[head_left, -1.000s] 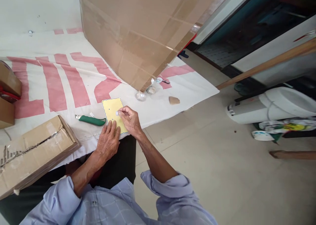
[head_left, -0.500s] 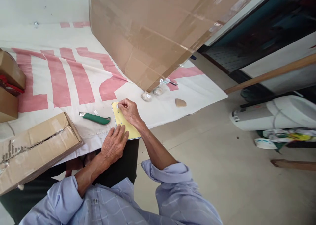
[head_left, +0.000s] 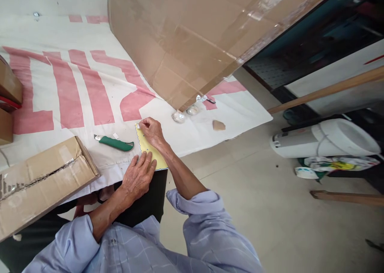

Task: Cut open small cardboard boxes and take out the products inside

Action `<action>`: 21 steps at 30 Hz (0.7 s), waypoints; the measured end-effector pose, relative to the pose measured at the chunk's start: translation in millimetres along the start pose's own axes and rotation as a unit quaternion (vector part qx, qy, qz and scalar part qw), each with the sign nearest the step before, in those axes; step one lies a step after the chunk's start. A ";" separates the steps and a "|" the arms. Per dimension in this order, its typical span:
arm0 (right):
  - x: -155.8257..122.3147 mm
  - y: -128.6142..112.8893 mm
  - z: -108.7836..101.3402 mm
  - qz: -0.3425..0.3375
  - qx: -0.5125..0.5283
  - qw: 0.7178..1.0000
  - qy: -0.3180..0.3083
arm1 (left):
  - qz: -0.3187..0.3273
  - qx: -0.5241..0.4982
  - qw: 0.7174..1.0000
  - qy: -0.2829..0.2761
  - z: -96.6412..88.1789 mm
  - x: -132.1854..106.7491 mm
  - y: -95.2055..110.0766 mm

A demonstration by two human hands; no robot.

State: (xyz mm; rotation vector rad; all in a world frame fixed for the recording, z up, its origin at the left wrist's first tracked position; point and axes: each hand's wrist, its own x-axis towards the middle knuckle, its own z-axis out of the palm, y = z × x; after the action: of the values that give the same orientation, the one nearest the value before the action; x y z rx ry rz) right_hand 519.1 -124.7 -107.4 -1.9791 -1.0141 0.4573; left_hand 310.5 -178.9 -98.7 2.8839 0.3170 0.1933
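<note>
A yellow sheet [head_left: 147, 146] with a dark scalloped border lies at the table's front edge. My left hand [head_left: 139, 175] rests on its lower left part, fingers stretched flat. At the sheet's far left corner, my right hand [head_left: 152, 130] is closed in a pinch, with thumb and forefinger together. Something small and whitish shows at those fingertips, too small to name. Left of the sheet lies a green utility knife [head_left: 116, 143] with its blade end pointing left. A small white scrap [head_left: 115, 136] sits just beyond the knife.
A large taped cardboard box [head_left: 180, 45] stands at the back. Another cardboard box [head_left: 45, 181] is at the front left. Crumpled clear tape wads [head_left: 178, 116] and a tan piece [head_left: 219, 125] lie on the white-and-red cloth [head_left: 72, 97]. A white bucket [head_left: 327, 139] is at the right.
My right hand has shifted slightly left toward the sheet's corner, still pinching. My left hand stays flat on the sheet. The view has turned a little to the right.
</note>
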 end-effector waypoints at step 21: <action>-6.9 5.1 7.0 -0.072 -0.104 0.992 0.029 | 0.006 0.007 1.000 0.014 8.0 -1.3 1.6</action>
State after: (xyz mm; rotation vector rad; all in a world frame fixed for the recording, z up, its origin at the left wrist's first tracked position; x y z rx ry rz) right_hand 513.0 -128.2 -116.0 -2.0717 -1.1984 0.2215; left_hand 310.8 -182.5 -106.1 2.9004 0.3071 0.2350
